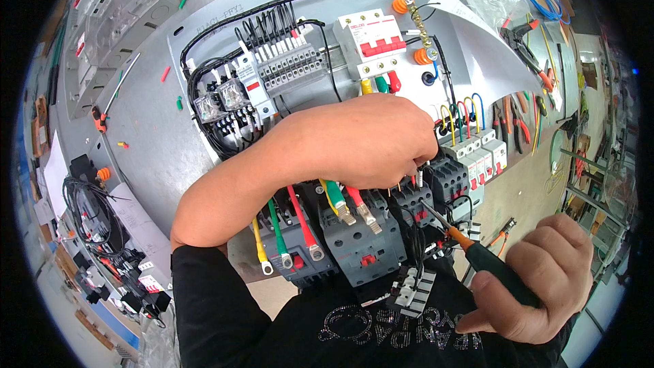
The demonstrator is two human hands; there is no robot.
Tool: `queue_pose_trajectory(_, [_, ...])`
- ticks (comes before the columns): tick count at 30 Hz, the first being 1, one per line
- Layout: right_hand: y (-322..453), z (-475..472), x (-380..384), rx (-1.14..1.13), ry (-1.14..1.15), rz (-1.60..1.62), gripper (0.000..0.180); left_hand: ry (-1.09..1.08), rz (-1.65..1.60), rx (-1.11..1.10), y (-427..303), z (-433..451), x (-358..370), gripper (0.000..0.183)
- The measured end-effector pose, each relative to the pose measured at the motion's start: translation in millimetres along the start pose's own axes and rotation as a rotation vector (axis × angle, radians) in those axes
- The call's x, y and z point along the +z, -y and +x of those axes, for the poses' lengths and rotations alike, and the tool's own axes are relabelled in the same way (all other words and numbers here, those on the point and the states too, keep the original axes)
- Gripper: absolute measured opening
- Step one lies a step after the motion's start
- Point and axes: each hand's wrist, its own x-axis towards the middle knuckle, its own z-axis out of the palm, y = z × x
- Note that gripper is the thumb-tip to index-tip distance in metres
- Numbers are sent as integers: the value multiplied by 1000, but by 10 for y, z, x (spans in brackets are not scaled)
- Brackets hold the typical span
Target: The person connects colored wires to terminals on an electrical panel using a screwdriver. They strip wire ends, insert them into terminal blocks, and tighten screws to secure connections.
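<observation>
My right hand [544,276] grips a screwdriver [503,271] with a dark green and orange handle. Its blade tip meets a terminal on a small dark contactor [411,202]. Across the metal mounting plate [311,5] reaches my left hand [388,143], fingers curled and pinched at a thin wire [420,178] with a white sleeve, above that contactor; the fingertips are partly hidden. Below my left forearm, yellow [259,245], green [277,237] and red [304,225] lugged cables hang over a grey switching device. Beside them sits a larger grey contactor [365,245], with more lugged cables above it.
A three-pole breaker [373,43], terminal blocks [291,69] and relays [232,94] occupy the plate's far part. Small breakers [477,161] stand at right, near several pliers [522,125]. Another screwdriver [102,118] lies left, beyond a coiled black wire bundle [92,209].
</observation>
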Motion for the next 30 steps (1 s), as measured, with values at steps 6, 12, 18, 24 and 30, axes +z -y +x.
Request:
queue_pose_trajectory(6, [42,-10,83,37,-65,-7,45,10,70,18,-29,8,10,12])
queue_pose_trajectory(12, [12,-16,77,63,-44,9,45,-9,68,54,17,-1,26,13])
queue_pose_trajectory(18, [-398,112,115,-386,-65,182,51,-94,172,78,-21,-17,78,10])
queue_pose_trajectory(24, [-396,106,149,-363,-121,185,45,-72,135,64,-39,-5,49,8])
queue_pose_trajectory(30, [-473,124,160,-380,-75,211,44,-71,137,15,7,-33,73,7])
